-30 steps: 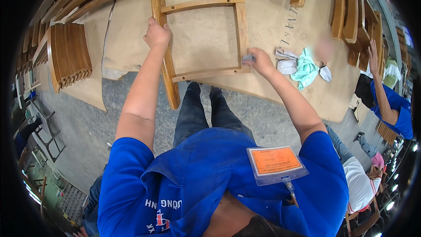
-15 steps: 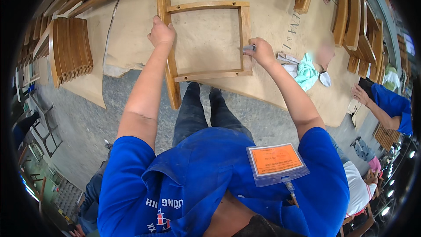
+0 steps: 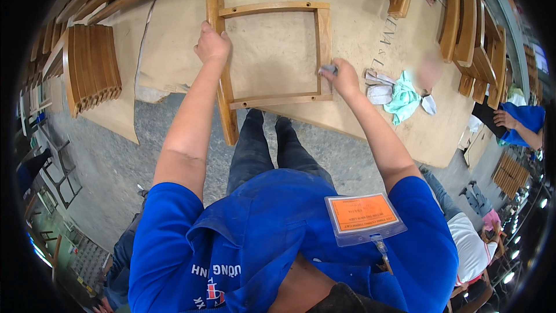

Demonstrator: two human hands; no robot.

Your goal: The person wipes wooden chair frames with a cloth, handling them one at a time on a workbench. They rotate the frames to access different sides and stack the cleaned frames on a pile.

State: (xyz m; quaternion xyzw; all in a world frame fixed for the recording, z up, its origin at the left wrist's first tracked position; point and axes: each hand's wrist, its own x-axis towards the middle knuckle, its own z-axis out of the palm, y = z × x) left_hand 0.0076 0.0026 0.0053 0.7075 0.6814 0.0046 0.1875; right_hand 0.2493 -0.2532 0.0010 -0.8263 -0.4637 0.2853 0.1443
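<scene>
A wooden frame (image 3: 272, 7) lies in front of me on a cardboard-covered table, with one long rail on its left side. My left hand (image 3: 212, 44) grips that long rail near its middle, fingers wrapped round the wood. At the frame's right bar, my right hand (image 3: 346, 79) pinches a small grey pad (image 3: 329, 69), which looks like sandpaper, against the wood. The pad's far side is covered by my fingers. Dark holes show in the frame's far and near bars.
Stacked curved wooden parts (image 3: 92, 64) stand at the left, and more wooden pieces (image 3: 475, 29) at the right. Mint-green and grey cloths (image 3: 403, 97) lie right of my right hand. A co-worker's hand (image 3: 507, 120) shows at the far right. The cardboard (image 3: 370, 130) ends near my legs.
My right hand and the grey pad have shifted slightly nearer along the frame's right bar. My left hand stays on the long rail. The co-worker's arm at the right has moved away.
</scene>
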